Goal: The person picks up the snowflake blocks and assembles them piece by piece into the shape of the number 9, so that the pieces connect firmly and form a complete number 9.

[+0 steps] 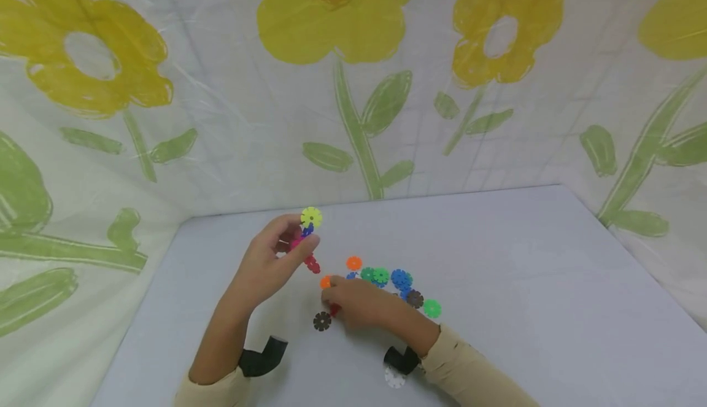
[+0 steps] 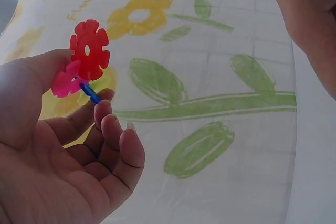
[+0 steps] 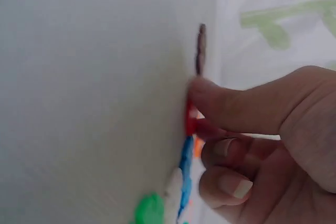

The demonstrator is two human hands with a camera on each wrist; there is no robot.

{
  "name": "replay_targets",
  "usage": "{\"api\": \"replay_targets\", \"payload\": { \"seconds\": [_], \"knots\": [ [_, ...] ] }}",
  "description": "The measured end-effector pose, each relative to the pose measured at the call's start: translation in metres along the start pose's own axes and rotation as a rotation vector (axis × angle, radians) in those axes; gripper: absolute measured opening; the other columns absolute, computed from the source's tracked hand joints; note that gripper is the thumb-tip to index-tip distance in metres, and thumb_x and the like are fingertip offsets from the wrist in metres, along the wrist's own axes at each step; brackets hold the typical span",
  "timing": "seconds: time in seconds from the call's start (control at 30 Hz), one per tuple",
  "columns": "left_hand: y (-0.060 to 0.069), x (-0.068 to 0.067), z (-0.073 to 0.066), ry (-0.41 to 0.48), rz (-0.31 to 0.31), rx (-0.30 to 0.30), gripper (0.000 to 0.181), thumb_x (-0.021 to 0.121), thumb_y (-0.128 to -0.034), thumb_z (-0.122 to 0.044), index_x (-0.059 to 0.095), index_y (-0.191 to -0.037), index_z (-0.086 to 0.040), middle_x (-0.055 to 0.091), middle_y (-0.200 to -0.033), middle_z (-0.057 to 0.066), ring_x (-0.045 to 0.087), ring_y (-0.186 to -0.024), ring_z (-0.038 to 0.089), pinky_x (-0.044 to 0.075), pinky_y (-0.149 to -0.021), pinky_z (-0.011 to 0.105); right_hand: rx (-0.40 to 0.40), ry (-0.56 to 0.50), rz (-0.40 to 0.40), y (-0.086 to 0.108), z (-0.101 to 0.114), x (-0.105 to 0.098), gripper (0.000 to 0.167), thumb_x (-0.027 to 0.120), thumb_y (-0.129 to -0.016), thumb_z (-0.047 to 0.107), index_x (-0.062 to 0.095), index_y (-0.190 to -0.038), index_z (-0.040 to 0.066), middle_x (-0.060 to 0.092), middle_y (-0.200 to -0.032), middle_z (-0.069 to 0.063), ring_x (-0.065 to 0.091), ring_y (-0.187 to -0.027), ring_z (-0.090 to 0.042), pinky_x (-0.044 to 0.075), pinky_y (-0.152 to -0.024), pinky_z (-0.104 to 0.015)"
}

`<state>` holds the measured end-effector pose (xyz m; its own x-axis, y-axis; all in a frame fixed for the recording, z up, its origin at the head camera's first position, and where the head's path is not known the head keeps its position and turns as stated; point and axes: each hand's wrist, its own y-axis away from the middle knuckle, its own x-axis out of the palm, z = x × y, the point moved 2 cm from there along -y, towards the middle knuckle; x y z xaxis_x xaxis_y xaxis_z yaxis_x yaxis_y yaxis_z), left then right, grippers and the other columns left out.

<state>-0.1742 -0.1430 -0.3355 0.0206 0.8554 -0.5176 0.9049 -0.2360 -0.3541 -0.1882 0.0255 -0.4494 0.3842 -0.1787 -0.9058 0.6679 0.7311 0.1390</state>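
Note:
My left hand [image 1: 270, 259] holds a small joined chain of notched plastic discs above the table. In it are a yellow disc [image 1: 312, 217], a blue disc [image 2: 90, 93], a pink disc [image 2: 66, 81] and a red disc [image 2: 90, 51]. Low over the tabletop, my right hand [image 1: 359, 302] pinches another red notched disc [image 3: 190, 121] between thumb and fingers; much of that disc is covered. Close beside this hand lie a dark brown disc [image 1: 322, 321] and an orange disc [image 1: 326, 282].
Loose discs lie beyond and right of my right hand: an orange one [image 1: 354, 263], greens [image 1: 380, 275], blues [image 1: 401, 278], a brown [image 1: 415, 299] and a light green [image 1: 432, 308]. A white disc [image 1: 394, 377] lies under the right wrist. A flower-printed curtain [image 1: 248, 118] hangs behind the table [image 1: 525, 284].

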Motion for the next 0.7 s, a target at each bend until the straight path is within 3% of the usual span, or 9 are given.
{"api": "replay_targets", "payload": {
  "seconds": [0.13, 0.33, 0.53, 0.7],
  "knots": [
    [0.0, 0.001, 0.0, 0.015, 0.007, -0.012, 0.028, 0.07, -0.0952, -0.02, 0.062, -0.119, -0.009, 0.061, -0.101, 0.0, 0.059, -0.097, 0.017, 0.053, -0.082, 0.031, 0.085, -0.076, 0.051, 0.003, -0.004, -0.004, 0.023, 0.081, -0.085, 0.012, 0.06, -0.09, 0.02, 0.052, -0.082, 0.009, 0.052, -0.072, -0.007, 0.047, -0.064, -0.019],
    [-0.002, 0.003, 0.0, 0.062, 0.013, 0.005, 0.024, 0.066, -0.0977, -0.015, 0.061, -0.12, -0.009, 0.063, -0.097, 0.002, 0.061, -0.092, 0.018, 0.054, -0.08, 0.03, 0.049, -0.122, 0.031, 0.009, -0.008, -0.014, 0.024, 0.077, -0.091, 0.021, 0.053, -0.089, 0.019, 0.053, -0.073, 0.009, 0.05, -0.064, -0.007, 0.044, -0.058, -0.02],
    [-0.002, 0.001, -0.002, 0.099, -0.003, 0.047, 0.03, 0.066, -0.0973, -0.009, 0.057, -0.126, -0.006, 0.065, -0.093, 0.004, 0.065, -0.084, 0.021, 0.055, -0.076, 0.026, -0.089, -0.27, -0.152, 0.022, -0.009, -0.048, 0.014, 0.07, -0.096, 0.018, 0.056, -0.095, 0.017, 0.06, -0.077, 0.007, 0.05, -0.063, -0.008, 0.046, -0.058, -0.022],
    [-0.002, 0.002, -0.001, 0.137, 0.005, 0.034, 0.033, 0.067, -0.0968, -0.007, 0.055, -0.128, -0.006, 0.064, -0.092, 0.006, 0.065, -0.078, 0.028, 0.057, -0.072, 0.027, -0.187, -0.443, -0.316, 0.042, -0.008, -0.082, 0.005, 0.066, -0.098, 0.013, 0.064, -0.102, 0.015, 0.063, -0.085, 0.007, 0.056, -0.073, -0.01, 0.053, -0.067, -0.027]
  ]
}}
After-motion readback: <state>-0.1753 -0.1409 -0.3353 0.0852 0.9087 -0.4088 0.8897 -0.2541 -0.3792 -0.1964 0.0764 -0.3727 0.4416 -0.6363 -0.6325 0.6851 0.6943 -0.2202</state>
